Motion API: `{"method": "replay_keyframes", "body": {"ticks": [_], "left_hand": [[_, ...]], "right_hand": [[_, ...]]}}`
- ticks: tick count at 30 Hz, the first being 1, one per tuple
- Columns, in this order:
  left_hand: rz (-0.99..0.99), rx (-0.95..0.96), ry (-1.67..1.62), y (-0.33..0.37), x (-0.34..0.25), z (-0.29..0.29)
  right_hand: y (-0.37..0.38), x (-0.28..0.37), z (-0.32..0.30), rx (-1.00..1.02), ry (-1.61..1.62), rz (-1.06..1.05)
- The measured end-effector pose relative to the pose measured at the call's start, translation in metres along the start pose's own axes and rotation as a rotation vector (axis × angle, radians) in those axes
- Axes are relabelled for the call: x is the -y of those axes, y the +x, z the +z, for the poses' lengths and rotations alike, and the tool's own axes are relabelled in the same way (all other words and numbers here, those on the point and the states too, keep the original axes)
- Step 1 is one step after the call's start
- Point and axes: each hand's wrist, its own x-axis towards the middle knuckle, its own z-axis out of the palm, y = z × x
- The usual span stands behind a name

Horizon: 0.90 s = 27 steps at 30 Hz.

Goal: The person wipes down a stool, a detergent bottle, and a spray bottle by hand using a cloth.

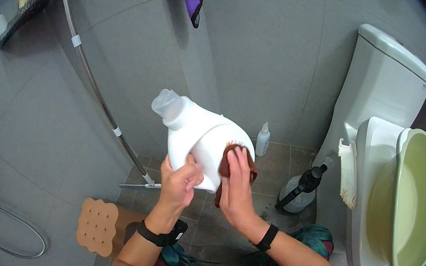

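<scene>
Your left hand (181, 177) gripped the white detergent bottle (198, 139) at its base, held tilted in the air above the floor; your right hand (236, 183) pressed a brown cloth (225, 169) against its side. The bottle likely handled as stiff, smooth plastic — slippery if wet — best held low, at the waist.

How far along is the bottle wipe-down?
Done: cannot tell; no clearly cleaned or dirty patch shows on the white jug. In hand: the left hand grips the jug's lower end, tilted with its capped neck up-left, while the right hand presses a brown cloth against its side. Left: the jug's hidden far side is unchecked.
</scene>
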Motion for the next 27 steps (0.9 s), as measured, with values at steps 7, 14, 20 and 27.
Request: {"method": "replay_keyframes", "body": {"ticks": [7, 14, 20, 27], "left_hand": [[-0.289, 0.277, 0.017, -0.004, 0.005, 0.004], [-0.420, 0.385, 0.157, -0.012, 0.022, -0.006], [-0.206, 0.349, 0.310, -0.001, 0.003, -0.005], [-0.102, 0.275, -0.079, 0.023, -0.022, -0.047]], "right_hand": [[0.060, -0.029, -0.045, -0.177, 0.132, 0.191], [0.061, -0.012, -0.068, -0.142, 0.450, 0.099], [0.063, -0.062, -0.075, 0.367, 0.505, 0.440], [0.057, -0.057, -0.091, 0.786, 0.705, 0.381]]}}
